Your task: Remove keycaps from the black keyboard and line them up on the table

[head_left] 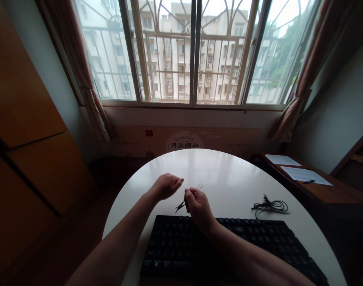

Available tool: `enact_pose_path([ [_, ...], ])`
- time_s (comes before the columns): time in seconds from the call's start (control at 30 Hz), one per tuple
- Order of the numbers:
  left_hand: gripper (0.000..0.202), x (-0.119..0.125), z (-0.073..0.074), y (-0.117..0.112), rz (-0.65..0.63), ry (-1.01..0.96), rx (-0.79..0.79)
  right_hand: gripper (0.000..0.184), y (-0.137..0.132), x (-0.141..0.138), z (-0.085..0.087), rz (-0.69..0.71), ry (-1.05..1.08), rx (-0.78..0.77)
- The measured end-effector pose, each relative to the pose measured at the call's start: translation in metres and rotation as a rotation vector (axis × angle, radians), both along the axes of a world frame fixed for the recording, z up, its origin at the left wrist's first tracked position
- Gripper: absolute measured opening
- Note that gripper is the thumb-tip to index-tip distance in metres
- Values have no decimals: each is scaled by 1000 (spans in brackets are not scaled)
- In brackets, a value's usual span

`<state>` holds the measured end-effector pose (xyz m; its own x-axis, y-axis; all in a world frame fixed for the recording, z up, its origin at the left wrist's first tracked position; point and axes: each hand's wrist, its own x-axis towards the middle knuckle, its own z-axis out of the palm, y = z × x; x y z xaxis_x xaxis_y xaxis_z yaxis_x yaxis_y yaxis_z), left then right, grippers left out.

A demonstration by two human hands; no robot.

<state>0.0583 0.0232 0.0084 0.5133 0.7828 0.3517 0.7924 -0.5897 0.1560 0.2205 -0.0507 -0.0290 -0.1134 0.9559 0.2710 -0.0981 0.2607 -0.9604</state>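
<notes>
A black keyboard (181, 246) lies across the near part of a round white table (229, 171). Just beyond its top edge, my right hand (197, 204) is closed around a small keycap puller (180, 206). Thin wires stick out above the fist, and dark prongs point down to the left; the middle is hidden in my fingers. My left hand (167, 186) hovers over the table to the left of it, apart from the puller. Its fingers are curled together, and whatever they may hold is out of sight.
The keyboard's coiled black cable (270, 205) rests on the table's right side. Papers (306, 175) and a black pen (309, 182) lie on a wooden desk (344, 192) at the right. Behind the table is a barred window (193, 59) with curtains; a wooden cabinet (29, 119) stands left.
</notes>
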Motion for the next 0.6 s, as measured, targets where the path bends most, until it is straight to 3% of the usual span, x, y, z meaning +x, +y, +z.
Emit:
enact_pose_path([
  [0.07,47,15,-15,2,-50,177,-134,39,0,1,0,22,18,21],
  [0.13,35,26,-27,5,-13,293,-220,41,1,1,0,51,42,25],
  [0.23,29,31,-35,9,31,358,-272,45,4,1,-1,61,58,5],
  [0.4,34,32,-25,5,42,343,-368,53,11,1,-6,31,31,-72],
  [0.6,22,43,-14,3,65,341,-462,56,13,1,-13,-1,-46,-38],
])
